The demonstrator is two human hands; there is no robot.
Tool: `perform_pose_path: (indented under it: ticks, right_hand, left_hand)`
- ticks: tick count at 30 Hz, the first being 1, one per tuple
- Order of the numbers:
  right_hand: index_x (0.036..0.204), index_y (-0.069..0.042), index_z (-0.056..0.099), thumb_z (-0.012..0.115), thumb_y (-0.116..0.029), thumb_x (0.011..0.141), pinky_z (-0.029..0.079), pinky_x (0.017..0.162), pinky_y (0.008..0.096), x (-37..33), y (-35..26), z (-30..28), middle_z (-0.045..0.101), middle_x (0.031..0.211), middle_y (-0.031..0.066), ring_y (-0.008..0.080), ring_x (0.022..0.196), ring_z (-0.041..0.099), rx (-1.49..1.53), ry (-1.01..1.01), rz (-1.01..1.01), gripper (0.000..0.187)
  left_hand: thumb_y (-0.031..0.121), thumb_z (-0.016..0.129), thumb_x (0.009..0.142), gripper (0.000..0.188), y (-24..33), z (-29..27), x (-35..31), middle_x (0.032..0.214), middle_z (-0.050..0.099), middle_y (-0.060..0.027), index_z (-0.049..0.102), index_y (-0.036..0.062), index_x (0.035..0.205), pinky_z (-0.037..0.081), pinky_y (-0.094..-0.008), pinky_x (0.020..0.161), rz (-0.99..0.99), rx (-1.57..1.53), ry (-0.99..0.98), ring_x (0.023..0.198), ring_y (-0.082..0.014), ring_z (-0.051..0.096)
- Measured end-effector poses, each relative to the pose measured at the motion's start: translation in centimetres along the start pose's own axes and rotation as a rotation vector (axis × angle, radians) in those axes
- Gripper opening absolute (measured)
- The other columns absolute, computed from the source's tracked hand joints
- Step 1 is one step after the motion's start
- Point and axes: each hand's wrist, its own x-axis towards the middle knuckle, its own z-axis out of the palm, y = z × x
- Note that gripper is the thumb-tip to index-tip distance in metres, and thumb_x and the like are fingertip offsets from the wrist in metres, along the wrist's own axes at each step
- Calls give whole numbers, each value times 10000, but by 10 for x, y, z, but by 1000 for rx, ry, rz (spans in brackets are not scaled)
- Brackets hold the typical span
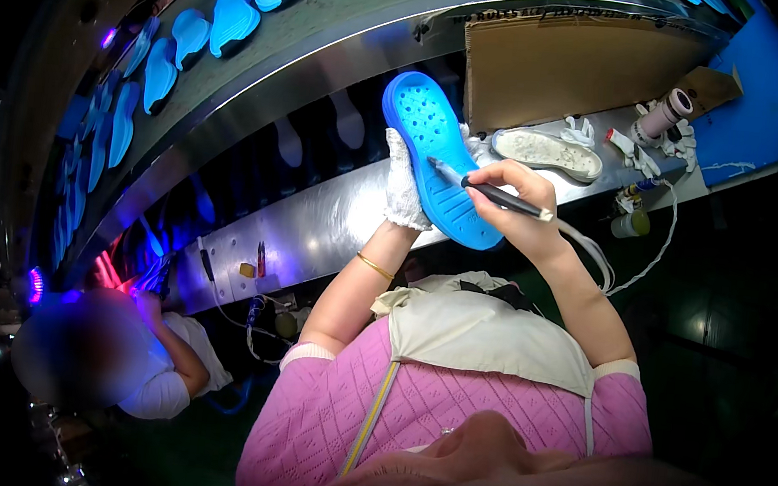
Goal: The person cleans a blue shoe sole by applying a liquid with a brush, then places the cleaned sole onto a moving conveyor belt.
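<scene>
**Worn Items: Upper Body**

Apron (491, 348): cream fabric. Left strap (371, 415), from apron's left corner: grey, yellow stripe. Right strap (589, 426), from its right corner: pale. Knit top (467, 401), behind apron: pink, diamond pattern. Sleeve cuffs (618, 368), flanking apron: cream. Left hand (406, 181), beyond apron: white glove (403, 193), gold-coloured bangle (375, 266).

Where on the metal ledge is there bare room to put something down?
The widest bare patch of ledge runs from the red tool and yellow block on the left to the left hand holding the blue sole. The right end is crowded: white sole, white gloves, pink bottle.
</scene>
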Motion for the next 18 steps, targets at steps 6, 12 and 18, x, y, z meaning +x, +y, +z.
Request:
perform_pose_path:
  ticks: [6, 12, 18]
  right_hand:
    - [913, 2, 673, 703, -7, 785, 520, 719, 259, -1, -7, -9, 693, 858, 88, 133, 782, 662, 159, -202, 291, 132]
    - [846, -33, 674, 724, -49, 779, 493, 645, 271, -9, -5, 0, 673, 813, 87, 168, 723, 653, -12, -207, -43, 85]
    - [971, 5, 659, 710, -45, 852, 517, 757, 229, 5, 6, -23, 685, 890, 56, 98, 818, 644, 281, 2, 224, 139]
  left_hand:
    - [752, 382, 867, 866, 10, -8, 0, 1308, 560, -174, 422, 75, 1405, 435, -514, 1036, -17, -21, -31, 1193, -348, 545]
    - [742, 409, 865, 865, 23, -12, 5, 1289, 572, -181, 436, 56, 1391, 470, -508, 998, -32, 76, -50, 1175, -353, 556]
    - [813, 430, 792, 990, 20, 29, -17, 1409, 463, -187, 339, 90, 1462, 410, -502, 1061, -55, -211, -181, 1231, -363, 503]
